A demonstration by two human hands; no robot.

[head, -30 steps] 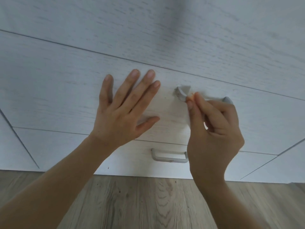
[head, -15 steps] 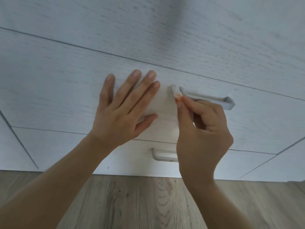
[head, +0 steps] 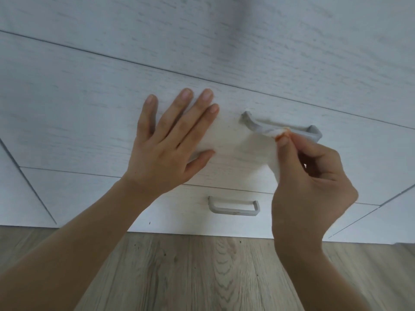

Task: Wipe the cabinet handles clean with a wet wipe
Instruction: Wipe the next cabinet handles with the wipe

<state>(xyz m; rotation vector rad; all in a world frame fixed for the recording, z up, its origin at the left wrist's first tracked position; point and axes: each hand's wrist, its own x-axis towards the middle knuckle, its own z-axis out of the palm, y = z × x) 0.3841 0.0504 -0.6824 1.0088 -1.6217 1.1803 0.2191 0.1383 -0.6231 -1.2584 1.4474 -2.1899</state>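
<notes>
since 0.5 s ago the right hand [head: 312,189] has slid rightward along the upper handle [head: 289,129], from its left end to near the middle, so the left bend of the bar now shows bare. right fingertips [head: 283,140] are pinched together on the wet wipe [head: 272,132], pressing it against the bar; wipe has an orange stain at the pinch, and more white wipe hangs down by the palm. left hand [head: 166,149] hasn't shifted: flat on the drawer front [head: 89,122], fingers straight & slightly spread, holding nothing, just left of the handle w/o touching it. lower handle [head: 233,206] sits on the drawer below, untouched. wood-look floor [head: 202,277] runs along the bottom.
</notes>
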